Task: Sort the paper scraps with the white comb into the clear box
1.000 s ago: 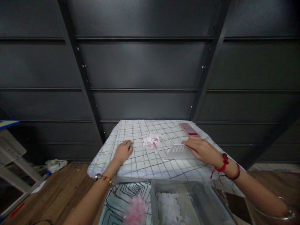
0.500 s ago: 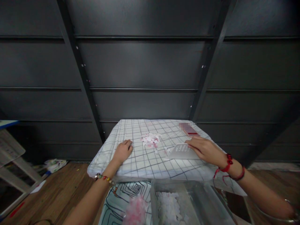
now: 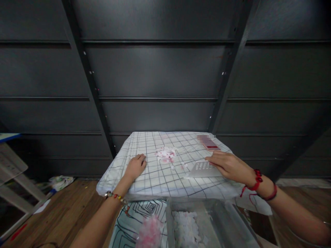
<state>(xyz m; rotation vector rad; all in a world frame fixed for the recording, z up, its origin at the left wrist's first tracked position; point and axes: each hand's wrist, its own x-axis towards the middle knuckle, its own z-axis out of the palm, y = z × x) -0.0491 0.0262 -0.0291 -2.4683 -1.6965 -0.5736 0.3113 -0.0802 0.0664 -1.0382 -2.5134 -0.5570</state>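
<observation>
My right hand [image 3: 229,165] grips a white slotted plastic scraper [image 3: 200,172] by its upper edge, with the scraper's lower edge at the checkered cloth [image 3: 157,181]. Left of it, a few white and pink scraps [image 3: 183,166] lie on the cloth. A larger pile of white and pink paper scraps [image 3: 166,154] sits near the cloth's middle, between my two hands and touching neither. On the cloth's left side my left hand [image 3: 136,167] rests palm down, holding nothing, its fingers slightly bent.
At the back right of the cloth lies a pinkish phone-like slab [image 3: 210,144]. Close in front stands a translucent grey bin [image 3: 169,220] with white scraps inside. Beside it, a bag of pink bits [image 3: 150,232] lies on a patterned fabric [image 3: 124,224]. A dark panelled wall [image 3: 157,72] rises behind.
My right hand has shifted slightly to the right and toward me with the scraper, farther from the loose scraps. My left hand has stayed in place.
</observation>
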